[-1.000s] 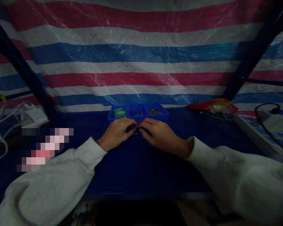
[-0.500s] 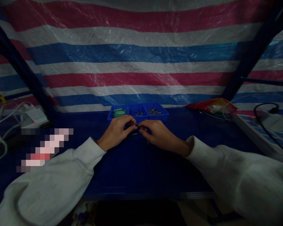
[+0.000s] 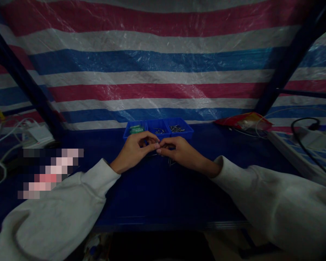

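Where the two hands meet above the blue table (image 3: 157,195), fingertips of left hand (image 3: 134,151) and right hand (image 3: 180,154) pinch together, touching at one spot. Both grips narrow, thumb against forefinger; whatever sits between them is too small and dark to make out, so cannot tell what is held. Just beyond the pinch: blue tray (image 3: 158,136), three compartments side by side. Left compartment holds green pieces (image 3: 136,129); middle and right hold small metal parts (image 3: 176,128). A few small dark bits on the table just below the right hand, unclear. Well off to the right of the grip, red packet (image 3: 244,121) and a black cable (image 3: 304,139); well left, white cables (image 3: 2,145). Striped tarp (image 3: 157,65) behind everything. Both sleeves pale grey.
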A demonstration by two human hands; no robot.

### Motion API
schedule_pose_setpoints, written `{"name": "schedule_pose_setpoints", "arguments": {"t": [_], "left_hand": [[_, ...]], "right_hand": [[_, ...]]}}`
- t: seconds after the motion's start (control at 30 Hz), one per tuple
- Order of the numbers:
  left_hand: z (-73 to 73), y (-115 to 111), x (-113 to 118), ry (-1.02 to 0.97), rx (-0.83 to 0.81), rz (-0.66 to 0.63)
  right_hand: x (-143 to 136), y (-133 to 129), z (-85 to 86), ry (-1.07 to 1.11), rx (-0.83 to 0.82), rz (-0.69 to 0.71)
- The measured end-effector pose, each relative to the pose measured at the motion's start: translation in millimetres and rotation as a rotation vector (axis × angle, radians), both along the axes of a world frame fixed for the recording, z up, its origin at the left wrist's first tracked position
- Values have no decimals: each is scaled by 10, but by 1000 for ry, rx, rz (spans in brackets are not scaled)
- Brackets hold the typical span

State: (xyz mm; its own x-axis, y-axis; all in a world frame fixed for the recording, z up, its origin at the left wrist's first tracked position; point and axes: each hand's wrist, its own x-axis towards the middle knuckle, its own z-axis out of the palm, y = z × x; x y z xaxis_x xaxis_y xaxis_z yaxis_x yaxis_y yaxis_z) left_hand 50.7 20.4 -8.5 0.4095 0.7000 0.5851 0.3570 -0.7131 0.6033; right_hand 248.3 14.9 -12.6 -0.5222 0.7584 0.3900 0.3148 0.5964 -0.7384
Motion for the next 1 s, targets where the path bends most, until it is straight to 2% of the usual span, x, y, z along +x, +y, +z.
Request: {"name": "schedule_pose_setpoints", "arguments": {"t": [0.1, 0.2, 0.27, 0.33, 0.47, 0.8, 1.0], "left_hand": [[9, -18, -34, 142, 191, 61], [0, -27, -78, 298, 415, 70], [-9, -31, -99, 369, 482, 79], [-12, -41, -108, 414, 498, 95], [6, -73, -97, 441, 516, 100], [7, -89, -86, 469, 465, 55], [5, -80, -82, 492, 426, 72]], "right_hand": [[8, -20, 4, -57, 45, -31], [29, -39, -1, -236, 262, -99], [48, -51, 2, -362, 401, -130], [66, -64, 13, -453, 471, -145], [90, -91, 51, -549, 505, -145], [156, -82, 117, -677, 582, -122], [164, -86, 126, -701, 619, -122]]}}
